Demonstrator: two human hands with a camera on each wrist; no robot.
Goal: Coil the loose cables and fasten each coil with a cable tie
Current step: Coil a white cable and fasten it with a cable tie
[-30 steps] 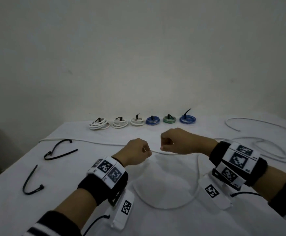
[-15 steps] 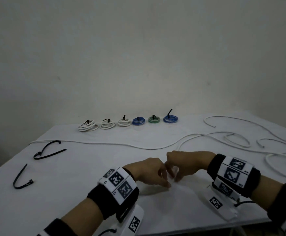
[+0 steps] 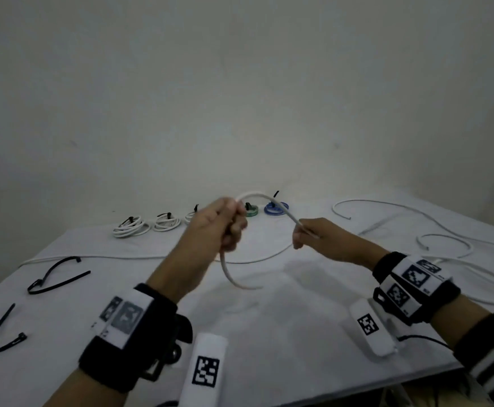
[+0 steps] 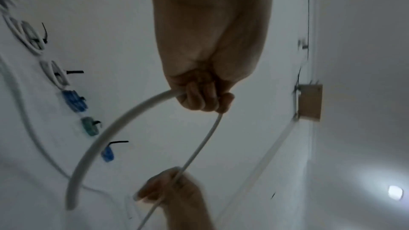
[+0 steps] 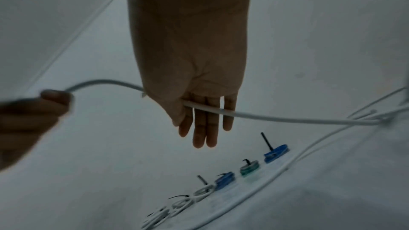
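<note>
Above white table, left hand fists white cable; right hand thumb-pinches it, fingers straight.

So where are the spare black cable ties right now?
Head view: two loose black cable ties lie near the table's left edge, left of the left hand.

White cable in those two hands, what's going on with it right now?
A person is starting to coil it. The left hand grips the white cable near its free end, which curls down below the fist. The right hand pinches it further along, with an arch between them above the table. Six tied coils sit in a row at the back, and two black cable ties lie unused on the left.
</note>
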